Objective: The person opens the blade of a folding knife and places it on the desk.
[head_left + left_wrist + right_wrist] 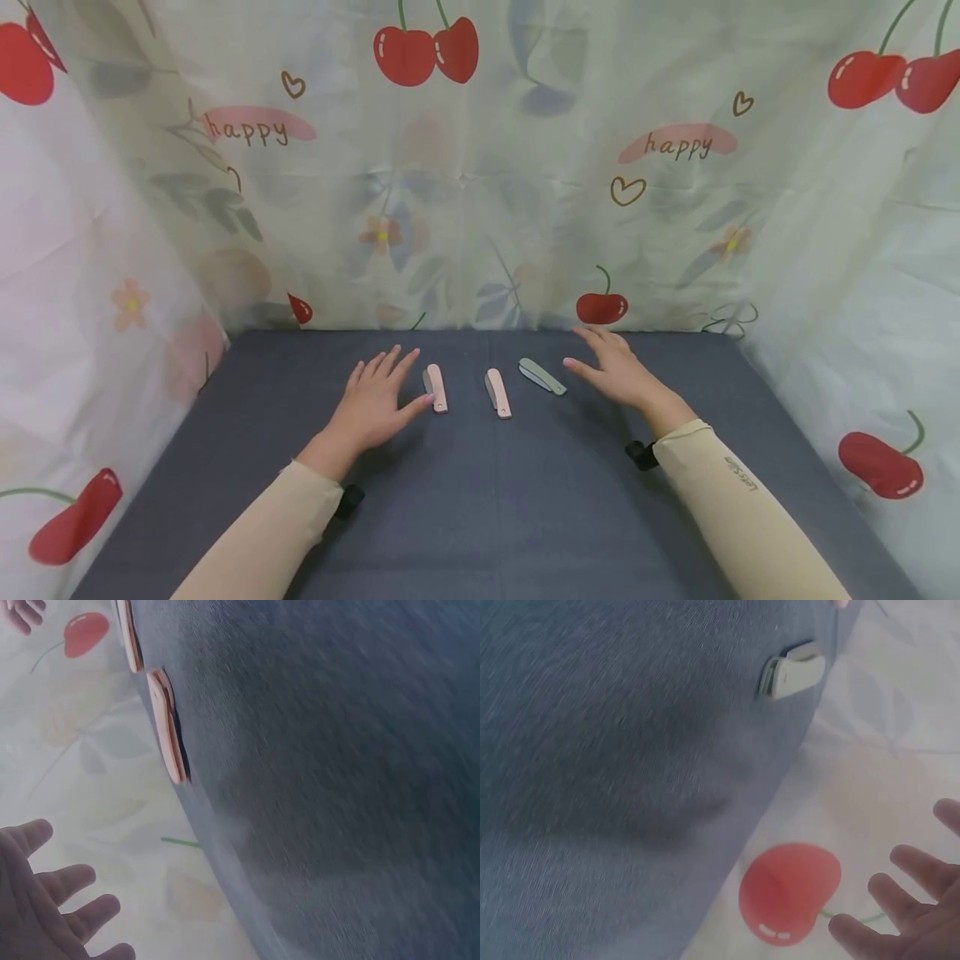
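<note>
Three small folding knives lie in a loose row on the dark cloth. The left pink folding knife point(437, 385) is closest to my left hand point(372, 406), whose thumb tip overlaps its edge in the head view. In the left wrist view that hand point(37, 900) hovers with fingers spread, apart from the pink knife point(168, 724). A second pink folding knife point(498, 394) sits in the middle. On the right, the green folding knife point(543, 377) is angled beside my right hand point(618, 371). The right wrist view has the fingers point(900, 900) spread and holding nothing, away from the green knife point(799, 675).
A dark grey cloth point(487, 517) covers the table. Behind it and along both sides hangs a pale curtain point(465, 208) printed with cherries, flowers and words. Each wrist carries a small black device point(641, 455) below the beige sleeve point(738, 500).
</note>
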### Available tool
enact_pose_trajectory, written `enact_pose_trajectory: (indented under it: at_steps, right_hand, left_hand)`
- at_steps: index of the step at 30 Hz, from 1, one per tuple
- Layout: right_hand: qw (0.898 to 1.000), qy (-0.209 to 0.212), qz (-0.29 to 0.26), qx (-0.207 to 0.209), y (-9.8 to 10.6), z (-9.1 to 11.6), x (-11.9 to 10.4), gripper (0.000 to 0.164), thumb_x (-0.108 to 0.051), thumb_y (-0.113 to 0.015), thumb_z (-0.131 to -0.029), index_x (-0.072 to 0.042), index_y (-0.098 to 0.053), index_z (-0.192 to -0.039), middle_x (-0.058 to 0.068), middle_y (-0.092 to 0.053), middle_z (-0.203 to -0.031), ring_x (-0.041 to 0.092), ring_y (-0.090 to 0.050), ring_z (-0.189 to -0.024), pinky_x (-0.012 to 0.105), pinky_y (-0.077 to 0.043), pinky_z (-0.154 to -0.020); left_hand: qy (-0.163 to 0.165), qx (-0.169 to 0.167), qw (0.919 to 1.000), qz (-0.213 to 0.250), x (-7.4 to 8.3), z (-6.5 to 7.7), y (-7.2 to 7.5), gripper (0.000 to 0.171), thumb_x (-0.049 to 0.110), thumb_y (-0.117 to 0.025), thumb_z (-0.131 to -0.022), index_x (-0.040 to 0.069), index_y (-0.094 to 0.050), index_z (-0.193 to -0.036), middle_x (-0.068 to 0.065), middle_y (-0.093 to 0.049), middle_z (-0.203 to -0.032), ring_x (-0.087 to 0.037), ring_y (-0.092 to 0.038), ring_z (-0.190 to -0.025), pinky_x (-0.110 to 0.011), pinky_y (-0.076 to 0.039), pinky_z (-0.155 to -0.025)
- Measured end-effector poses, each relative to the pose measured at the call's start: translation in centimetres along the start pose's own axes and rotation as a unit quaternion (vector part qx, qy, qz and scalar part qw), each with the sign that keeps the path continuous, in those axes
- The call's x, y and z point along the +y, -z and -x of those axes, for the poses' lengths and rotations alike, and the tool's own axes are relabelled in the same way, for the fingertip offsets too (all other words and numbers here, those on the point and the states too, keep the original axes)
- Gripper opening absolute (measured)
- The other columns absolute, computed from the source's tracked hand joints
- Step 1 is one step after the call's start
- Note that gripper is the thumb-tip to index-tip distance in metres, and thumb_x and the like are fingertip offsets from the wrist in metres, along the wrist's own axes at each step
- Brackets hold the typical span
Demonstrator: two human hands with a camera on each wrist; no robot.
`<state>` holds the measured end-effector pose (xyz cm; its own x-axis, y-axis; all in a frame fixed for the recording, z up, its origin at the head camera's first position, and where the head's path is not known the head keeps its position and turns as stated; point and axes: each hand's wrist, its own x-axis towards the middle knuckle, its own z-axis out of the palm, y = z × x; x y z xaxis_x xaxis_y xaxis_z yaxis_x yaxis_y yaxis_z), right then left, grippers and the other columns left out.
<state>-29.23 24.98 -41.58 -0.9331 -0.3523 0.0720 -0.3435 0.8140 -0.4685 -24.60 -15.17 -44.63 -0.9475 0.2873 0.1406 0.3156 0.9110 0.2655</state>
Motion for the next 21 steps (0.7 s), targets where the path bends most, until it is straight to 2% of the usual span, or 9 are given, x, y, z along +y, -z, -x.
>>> enact_pose_trajectory:
  at_steps: [7,13,21]
  right_hand:
    - [1.000,-0.008,-0.013,-0.006,-0.9,-1.5,-0.8,0.069,-0.047,-0.054,-0.102,-0.008,-0.032,-0.155,0.021,-0.027,-0.160,0.046,-0.018,-0.147,0.066,-0.020,-0.112]
    - [1.000,-0.014,-0.017,-0.007,-2.0,-2.8,-1.2,0.063,-0.039,-0.057,-0.102,-0.006,-0.038,-0.153,0.021,-0.035,-0.156,0.043,-0.029,-0.144,0.062,-0.025,-0.112]
    - [0.999,-0.025,-0.021,-0.010,-3.0,-4.5,-1.7,0.057,-0.039,-0.054,-0.104,-0.005,-0.044,-0.149,0.020,-0.044,-0.151,0.040,-0.041,-0.138,0.057,-0.033,-0.109]
  left_hand:
    - [-0.007,-0.001,0.9997,0.022,1.2,-0.9,-0.7,0.081,0.065,-0.050,-0.096,0.019,-0.027,-0.159,-0.017,-0.030,-0.160,-0.040,-0.029,-0.145,-0.061,-0.018,-0.116]
    - [-0.012,-0.005,0.9993,0.036,2.3,-1.7,-1.2,0.076,0.062,-0.045,-0.100,0.016,-0.031,-0.158,-0.016,-0.034,-0.159,-0.036,-0.033,-0.144,-0.057,-0.024,-0.115]
    - [-0.004,-0.008,0.9978,0.066,3.6,-3.1,-1.9,0.070,0.058,-0.046,-0.101,0.015,-0.036,-0.155,-0.014,-0.037,-0.157,-0.034,-0.035,-0.143,-0.055,-0.029,-0.113]
